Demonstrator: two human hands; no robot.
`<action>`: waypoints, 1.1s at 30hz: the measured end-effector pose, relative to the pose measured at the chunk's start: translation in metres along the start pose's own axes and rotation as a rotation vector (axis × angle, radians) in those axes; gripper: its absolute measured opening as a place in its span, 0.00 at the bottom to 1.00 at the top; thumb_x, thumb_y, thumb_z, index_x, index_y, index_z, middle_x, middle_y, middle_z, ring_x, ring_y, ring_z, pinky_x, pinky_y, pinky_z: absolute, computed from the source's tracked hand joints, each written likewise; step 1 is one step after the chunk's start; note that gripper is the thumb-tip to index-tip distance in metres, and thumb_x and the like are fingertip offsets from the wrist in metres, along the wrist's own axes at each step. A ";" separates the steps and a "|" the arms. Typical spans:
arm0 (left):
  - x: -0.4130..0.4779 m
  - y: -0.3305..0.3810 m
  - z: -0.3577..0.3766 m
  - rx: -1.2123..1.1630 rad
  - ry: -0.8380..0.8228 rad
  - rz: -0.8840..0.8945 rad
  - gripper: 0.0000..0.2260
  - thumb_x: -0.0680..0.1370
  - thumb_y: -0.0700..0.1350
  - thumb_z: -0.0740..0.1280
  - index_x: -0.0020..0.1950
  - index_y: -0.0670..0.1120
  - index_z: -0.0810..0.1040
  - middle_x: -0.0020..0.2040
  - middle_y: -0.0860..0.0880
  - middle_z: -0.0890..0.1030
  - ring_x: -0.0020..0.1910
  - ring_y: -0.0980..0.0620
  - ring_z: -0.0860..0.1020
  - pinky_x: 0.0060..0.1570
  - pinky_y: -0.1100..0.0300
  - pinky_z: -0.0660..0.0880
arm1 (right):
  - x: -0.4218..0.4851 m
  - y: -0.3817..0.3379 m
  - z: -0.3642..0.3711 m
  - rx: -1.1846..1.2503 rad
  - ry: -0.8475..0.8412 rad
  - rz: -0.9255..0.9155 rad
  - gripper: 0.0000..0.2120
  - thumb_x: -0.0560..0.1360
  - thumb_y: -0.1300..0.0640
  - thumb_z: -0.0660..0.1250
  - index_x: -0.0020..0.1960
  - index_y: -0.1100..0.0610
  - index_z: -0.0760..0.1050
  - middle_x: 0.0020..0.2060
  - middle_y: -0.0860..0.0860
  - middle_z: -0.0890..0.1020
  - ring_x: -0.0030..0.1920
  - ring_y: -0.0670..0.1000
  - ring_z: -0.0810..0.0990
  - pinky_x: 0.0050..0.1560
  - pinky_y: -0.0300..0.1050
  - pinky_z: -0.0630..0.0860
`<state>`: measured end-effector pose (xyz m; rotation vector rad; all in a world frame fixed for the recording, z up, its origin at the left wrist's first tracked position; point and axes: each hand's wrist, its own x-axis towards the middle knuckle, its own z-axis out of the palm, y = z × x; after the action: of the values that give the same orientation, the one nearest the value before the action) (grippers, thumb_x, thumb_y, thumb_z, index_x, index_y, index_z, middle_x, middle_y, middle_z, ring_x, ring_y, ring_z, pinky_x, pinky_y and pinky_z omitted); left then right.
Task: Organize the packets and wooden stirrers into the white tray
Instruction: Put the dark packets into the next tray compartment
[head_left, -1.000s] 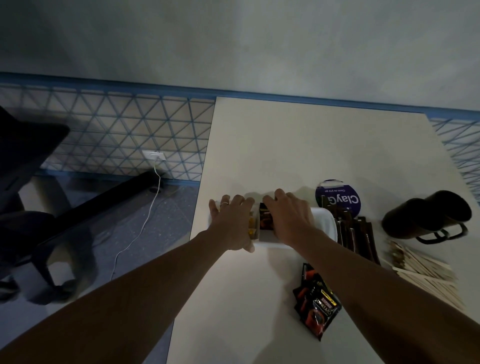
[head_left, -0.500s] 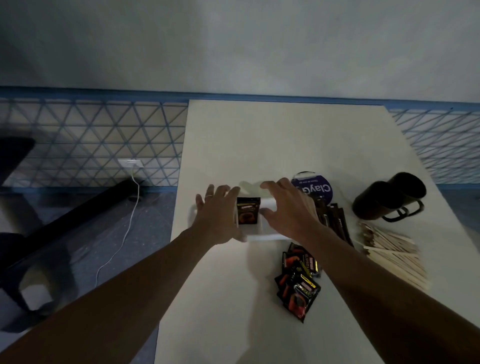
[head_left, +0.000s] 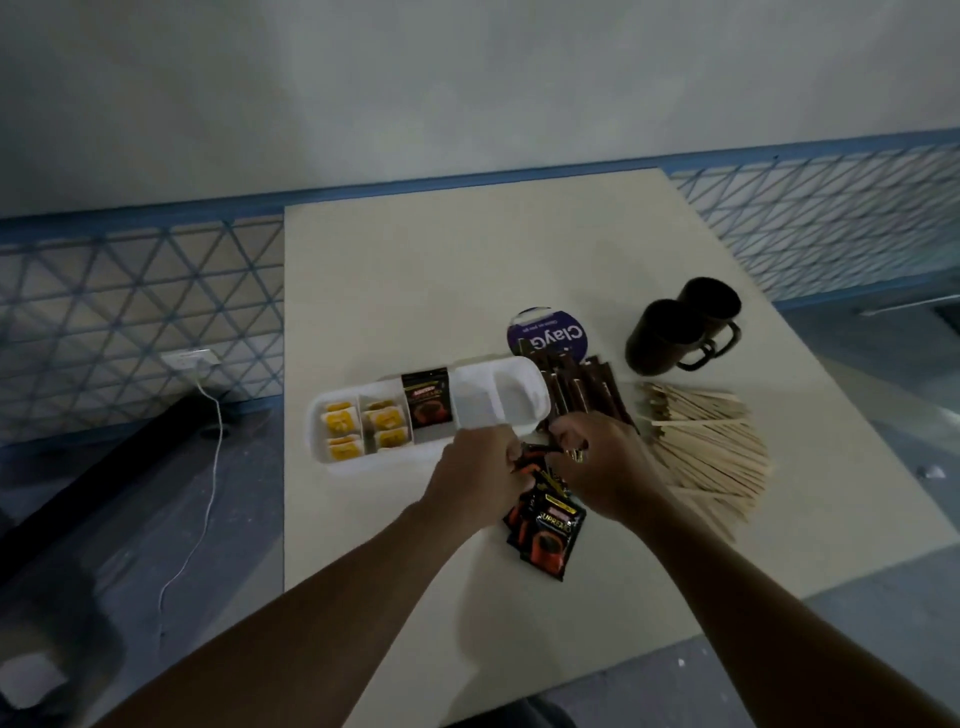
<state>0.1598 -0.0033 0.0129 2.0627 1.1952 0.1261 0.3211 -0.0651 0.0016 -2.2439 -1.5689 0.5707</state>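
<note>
1. Cream table (head_left: 467, 270) stood against a pale wall, with the white tray (head_left: 322, 447) near its left edge.
2. Our left hand (head_left: 478, 473) and right hand (head_left: 605, 467) curled over the black packets (head_left: 550, 535), each pinching the pile's top, and our fingertips were mostly hidden.
3. Yellow packets (head_left: 343, 423) and one dark packet (head_left: 428, 410) sat in the tray's left compartments.
4. Wooden stirrers (head_left: 711, 441) fanned near the table's right edge, partly behind our right wrist, with mugs (head_left: 670, 332) beyond.

Pale table (head_left: 415, 270) with white tray (head_left: 316, 434), black packets (head_left: 550, 540), brown sachets (head_left: 589, 384), wooden stirrers (head_left: 711, 447), purple lid (head_left: 556, 335), two dark mugs (head_left: 670, 338)
</note>
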 end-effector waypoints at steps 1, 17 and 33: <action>-0.003 0.000 0.008 0.025 -0.025 -0.027 0.17 0.71 0.49 0.76 0.56 0.44 0.78 0.51 0.47 0.82 0.50 0.47 0.80 0.51 0.52 0.78 | -0.008 0.006 0.002 0.000 -0.010 0.010 0.13 0.73 0.52 0.73 0.56 0.51 0.78 0.47 0.49 0.81 0.45 0.47 0.78 0.42 0.45 0.78; -0.025 -0.004 0.081 0.117 -0.035 -0.197 0.35 0.68 0.49 0.79 0.69 0.45 0.66 0.62 0.46 0.71 0.61 0.46 0.72 0.57 0.54 0.74 | -0.060 0.030 0.050 0.138 -0.103 0.260 0.26 0.72 0.52 0.75 0.67 0.53 0.72 0.56 0.51 0.75 0.48 0.47 0.74 0.38 0.32 0.67; -0.018 -0.011 0.068 -0.009 -0.167 -0.039 0.13 0.79 0.41 0.65 0.63 0.45 0.72 0.58 0.45 0.77 0.54 0.48 0.78 0.52 0.57 0.76 | -0.041 0.010 0.032 0.328 -0.172 0.148 0.08 0.79 0.60 0.65 0.57 0.52 0.76 0.47 0.45 0.81 0.46 0.44 0.78 0.36 0.28 0.67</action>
<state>0.1708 -0.0509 -0.0385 1.9982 1.1291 -0.0576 0.3002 -0.1056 -0.0256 -2.1137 -1.2770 1.0080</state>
